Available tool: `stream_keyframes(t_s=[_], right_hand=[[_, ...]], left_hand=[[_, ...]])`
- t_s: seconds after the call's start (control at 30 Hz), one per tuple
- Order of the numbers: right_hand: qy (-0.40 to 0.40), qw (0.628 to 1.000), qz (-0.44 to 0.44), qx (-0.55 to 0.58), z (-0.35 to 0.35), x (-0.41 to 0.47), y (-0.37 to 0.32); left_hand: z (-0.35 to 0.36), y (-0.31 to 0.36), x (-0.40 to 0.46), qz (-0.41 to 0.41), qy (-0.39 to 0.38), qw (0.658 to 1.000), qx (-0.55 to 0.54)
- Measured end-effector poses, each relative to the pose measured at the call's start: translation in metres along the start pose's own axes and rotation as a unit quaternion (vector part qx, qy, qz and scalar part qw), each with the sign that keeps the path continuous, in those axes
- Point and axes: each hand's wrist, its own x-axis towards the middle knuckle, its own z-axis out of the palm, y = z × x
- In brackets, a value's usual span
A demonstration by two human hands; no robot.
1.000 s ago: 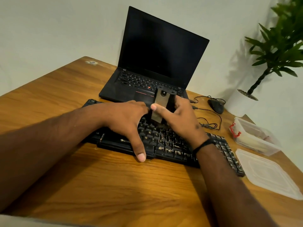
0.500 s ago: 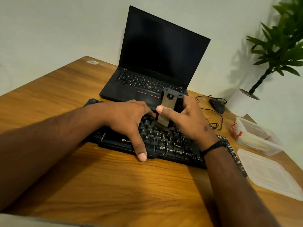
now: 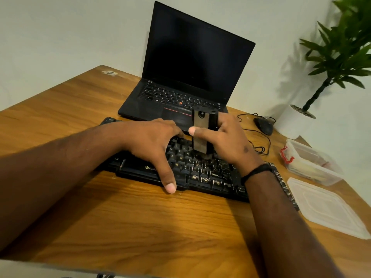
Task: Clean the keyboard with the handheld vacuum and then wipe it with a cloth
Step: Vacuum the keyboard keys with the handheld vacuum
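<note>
A black keyboard (image 3: 202, 174) lies across the middle of the wooden desk (image 3: 140, 223). My right hand (image 3: 224, 139) grips a small dark handheld vacuum (image 3: 200, 133) held upright, its lower end down on the keys near the keyboard's middle. My left hand (image 3: 152, 145) rests flat on the keyboard's left half, fingers spread, thumb reaching over the front edge. No cloth is in sight.
An open black laptop (image 3: 184, 77) with a dark screen stands just behind the keyboard. A wired mouse (image 3: 264, 125) and its cable lie at the back right. A clear plastic box (image 3: 309, 163) and its lid (image 3: 325, 207) sit to the right. A potted plant (image 3: 339, 57) fills the far right corner.
My right hand has carried the vacuum a little to the right along the keys. My left hand has stayed pressed on the keyboard.
</note>
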Motion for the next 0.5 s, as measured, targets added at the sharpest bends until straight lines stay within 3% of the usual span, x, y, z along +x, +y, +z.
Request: stream_keyframes(t_s=[0.13,0.23,0.3,0.5], right_hand=[[-0.014,0.998,0.063,-0.022,-0.021,0.0,0.006],[0.049,0.999,0.014,-0.003,-0.017,-0.005,0.007],[0.051,0.999,-0.01,0.002,-0.007,-0.006,0.004],[0.006,0.992,0.122,-0.036,-0.031,-0.007,0.007]], left_hand=[[0.0,0.0,0.0,0.002,0.001,1.0,-0.01],[0.0,-0.001,0.0,0.004,0.004,1.0,-0.012],[0.0,-0.001,0.0,0.006,0.005,1.0,-0.014],[0.0,-0.001,0.0,0.012,0.011,1.0,-0.017]])
